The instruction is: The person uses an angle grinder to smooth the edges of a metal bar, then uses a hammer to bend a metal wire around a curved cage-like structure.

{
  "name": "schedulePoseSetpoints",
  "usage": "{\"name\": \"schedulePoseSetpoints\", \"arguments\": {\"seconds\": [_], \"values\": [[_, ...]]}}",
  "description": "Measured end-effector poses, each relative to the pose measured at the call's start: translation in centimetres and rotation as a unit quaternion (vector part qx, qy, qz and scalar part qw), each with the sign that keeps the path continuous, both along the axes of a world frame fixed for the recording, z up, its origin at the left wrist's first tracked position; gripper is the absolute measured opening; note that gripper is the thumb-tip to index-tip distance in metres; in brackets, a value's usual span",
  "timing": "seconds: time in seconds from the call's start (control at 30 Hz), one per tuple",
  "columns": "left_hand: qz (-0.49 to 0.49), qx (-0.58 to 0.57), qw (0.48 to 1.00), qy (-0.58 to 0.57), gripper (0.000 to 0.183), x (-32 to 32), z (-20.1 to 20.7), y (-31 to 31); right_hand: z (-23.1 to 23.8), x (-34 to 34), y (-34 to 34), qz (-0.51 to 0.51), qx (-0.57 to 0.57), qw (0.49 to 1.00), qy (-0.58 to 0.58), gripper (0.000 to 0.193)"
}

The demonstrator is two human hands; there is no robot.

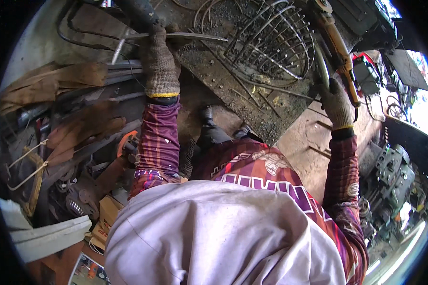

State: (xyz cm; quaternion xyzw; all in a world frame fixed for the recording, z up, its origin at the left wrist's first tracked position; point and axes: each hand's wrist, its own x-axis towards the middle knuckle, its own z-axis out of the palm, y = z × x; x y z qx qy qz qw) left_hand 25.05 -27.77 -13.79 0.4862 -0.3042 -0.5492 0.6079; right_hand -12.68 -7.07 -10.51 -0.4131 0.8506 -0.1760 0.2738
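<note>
My left hand (162, 66), in a knitted grey-brown work glove with a yellow cuff, reaches far over the left side of the bench. It is closed about a thin metal strip (199, 36) that shows on both sides of it; the fingertips are hidden. A dark cylindrical part (137, 10) lies just beyond. In a matching glove, my right hand (338, 105) grips the near end of a curved metal bar (321, 64). Beside that bar stands a worn orange-brown bar-like tool (336, 42). Between my hands, a cage of bent metal rods (276, 45) rests on the bench.
The dirty metal bench (252, 111) carries loose rods and grit, its corner pointing toward me. Pipes, a brown cloth (57, 80) and scrap crowd the left. On the right sit a greasy machine part (392, 166) and a red-and-black case (366, 69).
</note>
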Motion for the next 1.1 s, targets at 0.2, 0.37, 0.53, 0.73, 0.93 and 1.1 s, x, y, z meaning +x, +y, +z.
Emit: {"name": "schedulePoseSetpoints", "arguments": {"seconds": [0.2,0.37,0.53,0.73,0.93,1.1], "values": [[-0.045,-0.081,0.994,-0.05,0.036,1.4,-4.1,-0.6,-1.7,1.6,3.5,0.065,-0.064,0.969,0.229,0.033],[-0.048,-0.072,0.993,-0.08,0.036,0.4,-1.7,1.7,-0.5,2.7,3.7,0.004,-0.094,0.952,0.292,0.035],[0.026,-0.36,0.73,-0.581,0.033,1.5,-5.1,2.2,0.2,1.6,3.4,-0.061,-0.236,0.924,0.293,0.037],[-0.055,-0.351,0.814,-0.461,0.046,-0.4,-2.1,4.5,0.0,3.8,5.1,-0.128,-0.317,0.919,0.196,0.035],[-0.068,-0.287,0.829,-0.475,0.036,0.5,-5.1,3.1,5.6,9.4,2.0,-0.031,-0.191,0.952,-0.236,0.031],[-0.132,-0.213,0.816,-0.521,0.036,0.7,-5.6,3.4,3.8,9.8,2.9,0.06,-0.108,0.978,-0.17,0.029]]}}
